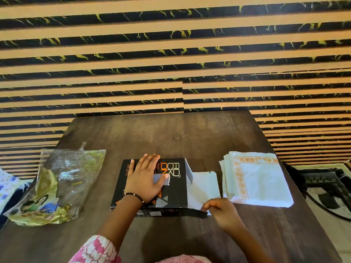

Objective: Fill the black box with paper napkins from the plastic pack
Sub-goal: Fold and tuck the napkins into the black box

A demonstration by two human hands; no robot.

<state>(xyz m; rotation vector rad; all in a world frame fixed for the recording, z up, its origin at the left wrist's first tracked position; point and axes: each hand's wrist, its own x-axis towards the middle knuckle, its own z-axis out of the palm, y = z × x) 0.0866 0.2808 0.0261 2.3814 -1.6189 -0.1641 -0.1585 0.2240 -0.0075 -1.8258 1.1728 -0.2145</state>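
Observation:
The black box (174, 188) with orange lettering lies flat in the middle of the dark wooden table (171, 133). My left hand (146, 179) presses flat on its lid, fingers spread. The box's white end flap (204, 186) is folded out to the right. My right hand (220, 210) pinches the near edge of that flap at the box's front right corner. A stack of white paper napkins (260, 181) with orange border print lies on the table to the right of the box. The crumpled clear plastic pack (60, 183) lies to the left.
A striped black and tan wall (171, 54) rises right behind the table's far edge. Patterned fabric (7, 185) shows at the far left, and a floor mat (326, 188) at the right below the table.

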